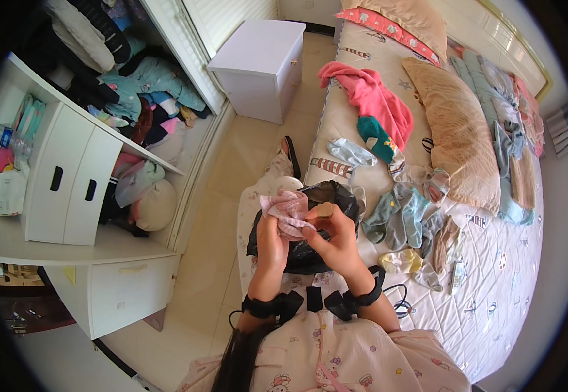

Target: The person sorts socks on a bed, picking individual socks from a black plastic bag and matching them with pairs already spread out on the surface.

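Observation:
A bunched pale pink sock [286, 210] is held up in front of me between both hands. My left hand [271, 243] is closed round its lower left side, with part of the fingers hidden behind the fabric. On the other side, my right hand [337, 236] pinches the sock's edge between thumb and fingers; a tan plaster wraps one of its fingers. Beneath my hands a black plastic bag [305, 260] lies open over my lap. To the right, several socks lie on the bed: a grey-green one [383, 212], a light blue one [411, 222] and a yellow-white one [401, 261].
The bed [486, 313] fills the right side, with a red garment [372, 98], a tan pillow [457, 134] and folded clothes [509, 124]. At the left stand an open wardrobe stuffed with clothes [147, 85] and white drawers [130, 294]. A white bedside cabinet [258, 68] stands ahead.

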A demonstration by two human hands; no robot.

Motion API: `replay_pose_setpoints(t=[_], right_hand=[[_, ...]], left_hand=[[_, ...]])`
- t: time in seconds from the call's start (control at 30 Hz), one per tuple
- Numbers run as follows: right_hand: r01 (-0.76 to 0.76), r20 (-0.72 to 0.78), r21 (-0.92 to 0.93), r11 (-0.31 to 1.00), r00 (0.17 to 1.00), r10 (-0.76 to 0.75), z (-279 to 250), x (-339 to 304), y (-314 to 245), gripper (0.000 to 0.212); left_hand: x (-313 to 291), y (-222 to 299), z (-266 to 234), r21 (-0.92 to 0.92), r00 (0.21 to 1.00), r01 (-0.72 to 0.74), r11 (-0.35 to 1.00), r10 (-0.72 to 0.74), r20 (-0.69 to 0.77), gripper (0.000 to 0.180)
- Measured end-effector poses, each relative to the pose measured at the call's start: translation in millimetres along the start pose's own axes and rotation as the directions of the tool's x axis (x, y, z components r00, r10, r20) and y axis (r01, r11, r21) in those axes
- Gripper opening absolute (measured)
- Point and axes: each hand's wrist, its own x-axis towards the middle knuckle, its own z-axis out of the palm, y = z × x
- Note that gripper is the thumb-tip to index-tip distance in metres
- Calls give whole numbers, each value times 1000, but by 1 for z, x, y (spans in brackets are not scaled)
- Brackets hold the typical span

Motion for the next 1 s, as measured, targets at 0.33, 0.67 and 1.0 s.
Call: replay_pose_setpoints(t=[0.33, 0.67, 1.0], right_hand=[[157, -90, -443, 883, 972, -218, -2, 10, -6, 21], [-36, -191, -168, 985, 982, 3, 0, 26, 4, 13], [-199, 38, 189, 962, 980, 195, 18, -1, 18, 24]], left_hand=[[-2, -15, -12, -209, 995, 98, 973, -103, -14, 33], [-15, -32, -27, -268, 993, 80, 960, -53, 107, 51], [-19, -8, -20, -424, 994, 65, 903, -21, 107, 46]])
